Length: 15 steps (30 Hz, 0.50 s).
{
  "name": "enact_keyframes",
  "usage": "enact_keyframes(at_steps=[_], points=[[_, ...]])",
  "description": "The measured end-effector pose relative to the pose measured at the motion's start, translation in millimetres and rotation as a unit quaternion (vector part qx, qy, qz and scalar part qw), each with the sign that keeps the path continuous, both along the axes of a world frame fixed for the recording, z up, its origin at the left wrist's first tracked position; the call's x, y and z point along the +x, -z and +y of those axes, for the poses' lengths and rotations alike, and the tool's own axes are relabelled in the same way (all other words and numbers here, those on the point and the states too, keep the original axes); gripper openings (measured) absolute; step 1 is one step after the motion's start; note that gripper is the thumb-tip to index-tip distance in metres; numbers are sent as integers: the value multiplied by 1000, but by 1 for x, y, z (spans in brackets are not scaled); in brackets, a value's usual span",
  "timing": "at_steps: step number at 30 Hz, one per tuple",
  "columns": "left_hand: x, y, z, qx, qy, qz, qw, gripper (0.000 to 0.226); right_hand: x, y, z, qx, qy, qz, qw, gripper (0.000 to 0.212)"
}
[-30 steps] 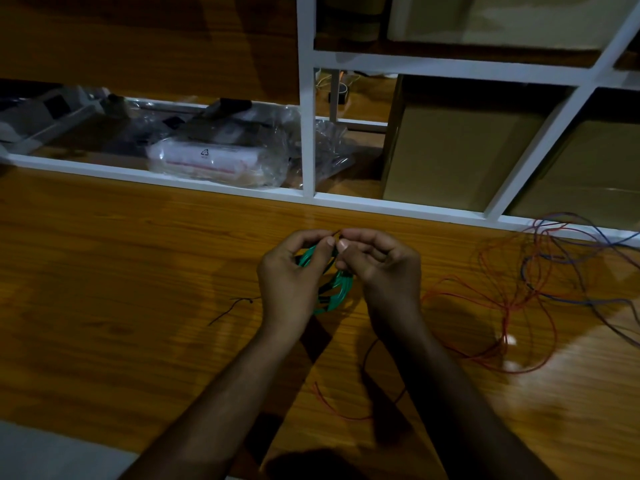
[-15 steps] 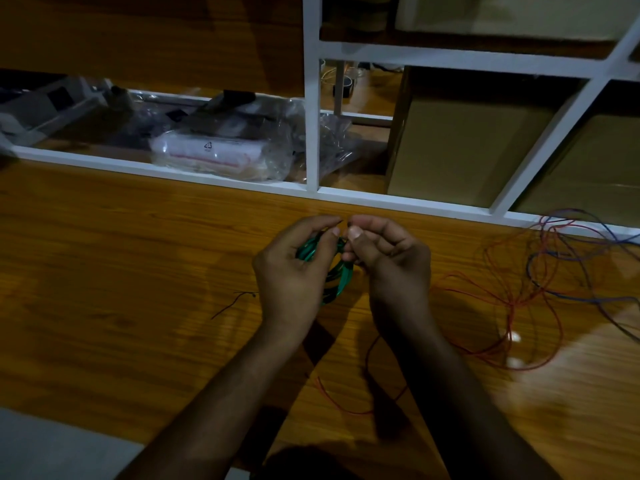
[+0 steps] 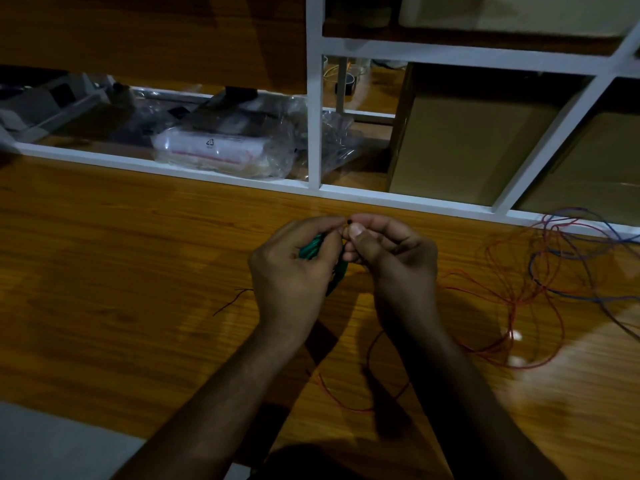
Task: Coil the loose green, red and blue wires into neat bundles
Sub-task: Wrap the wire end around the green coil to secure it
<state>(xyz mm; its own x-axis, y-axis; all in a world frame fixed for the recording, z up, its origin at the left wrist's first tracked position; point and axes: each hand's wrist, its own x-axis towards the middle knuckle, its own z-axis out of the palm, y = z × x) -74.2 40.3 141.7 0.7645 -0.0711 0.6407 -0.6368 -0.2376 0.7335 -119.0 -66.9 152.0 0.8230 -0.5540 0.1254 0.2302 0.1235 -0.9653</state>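
Note:
A small coil of green wire [image 3: 311, 249] sits between my two hands above the wooden table [image 3: 121, 265]. My left hand [image 3: 291, 271] is wrapped around the coil. My right hand [image 3: 391, 254] pinches the coil's top with thumb and fingertips, touching the left thumb; a dark tip shows at the pinch. Most of the coil is hidden by the fingers. Loose red wire [image 3: 512, 299] sprawls on the table to the right, one strand running under my right forearm. Tangled blue wire [image 3: 568, 254] lies at the far right, overlapping the red.
A short black wire scrap [image 3: 230, 301] lies left of my left hand. A white shelf frame [image 3: 313, 133] borders the table's back edge. Behind it are clear plastic bags [image 3: 221, 150] and cardboard boxes [image 3: 464, 140]. The table's front edge runs at the lower left.
Both hands stayed pressed together on the green coil, which is now more covered by the fingers. The view shifted slightly; the red and blue wires have not moved.

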Motion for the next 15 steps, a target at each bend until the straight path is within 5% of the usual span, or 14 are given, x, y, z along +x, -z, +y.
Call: enact_keyframes(at_steps=[15], points=[[-2,1,-2,5,-12,13,1000,14,0,3,5,-3,20,-12,1000,11]])
